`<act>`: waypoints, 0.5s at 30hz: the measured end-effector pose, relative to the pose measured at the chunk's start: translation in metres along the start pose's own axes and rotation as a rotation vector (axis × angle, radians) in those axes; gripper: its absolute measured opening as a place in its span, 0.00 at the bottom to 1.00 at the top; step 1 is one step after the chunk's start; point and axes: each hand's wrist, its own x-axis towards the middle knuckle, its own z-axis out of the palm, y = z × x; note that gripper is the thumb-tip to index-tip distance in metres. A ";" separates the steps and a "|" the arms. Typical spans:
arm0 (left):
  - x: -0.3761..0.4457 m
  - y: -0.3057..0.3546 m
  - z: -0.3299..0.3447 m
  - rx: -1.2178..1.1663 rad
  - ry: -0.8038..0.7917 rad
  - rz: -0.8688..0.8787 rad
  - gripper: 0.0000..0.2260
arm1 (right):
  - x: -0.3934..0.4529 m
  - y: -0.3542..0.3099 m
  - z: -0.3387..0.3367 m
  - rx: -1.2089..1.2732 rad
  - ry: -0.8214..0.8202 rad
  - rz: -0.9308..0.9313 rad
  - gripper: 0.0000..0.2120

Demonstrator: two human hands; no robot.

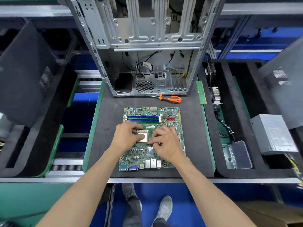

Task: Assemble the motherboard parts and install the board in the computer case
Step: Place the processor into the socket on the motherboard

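A green motherboard [152,118] lies flat on the black mat [111,122] in front of me. A square metal CPU [142,139] sits in its socket near the board's middle. My left hand [127,136] rests over the socket's left side, its thumb pressing on the CPU's top and its fingers curled at the far edge. My right hand [165,142] is at the socket's right side, fingertips pinching at the CPU's lower right corner. The open silver computer case [147,46] stands behind the board, its inside facing me.
An orange screwdriver [171,98] lies between case and board. A green RAM stick [201,92] lies at the mat's right edge, with a heatsink [216,95], a clear plastic box [237,154] and a grey power supply [272,133] further right. Dark case panels lean left and right.
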 end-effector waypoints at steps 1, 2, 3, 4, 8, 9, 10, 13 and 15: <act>0.000 0.001 0.000 -0.001 -0.002 -0.003 0.15 | 0.000 0.000 0.000 -0.023 -0.008 -0.011 0.13; 0.000 0.001 -0.001 -0.001 -0.002 -0.004 0.15 | -0.001 -0.001 0.000 -0.034 -0.006 -0.014 0.12; 0.000 0.001 -0.001 -0.001 -0.003 -0.003 0.15 | -0.001 -0.001 0.000 -0.039 0.000 -0.016 0.12; -0.001 0.002 -0.001 0.001 -0.003 -0.002 0.15 | -0.002 -0.001 0.000 -0.044 0.008 -0.022 0.11; 0.000 0.002 -0.002 0.006 -0.008 -0.003 0.15 | -0.003 -0.003 0.001 -0.085 0.025 -0.055 0.11; 0.000 0.002 -0.002 0.003 -0.007 -0.003 0.15 | -0.003 -0.003 0.001 -0.099 0.026 -0.062 0.11; 0.000 0.002 -0.002 0.001 -0.007 -0.004 0.15 | -0.004 -0.003 0.001 -0.115 0.022 -0.070 0.11; 0.000 0.002 -0.002 -0.003 -0.010 -0.008 0.15 | -0.003 -0.002 0.001 -0.140 0.011 -0.089 0.11; 0.000 0.002 -0.001 -0.007 -0.011 -0.012 0.15 | -0.002 -0.002 0.001 -0.117 0.012 -0.078 0.11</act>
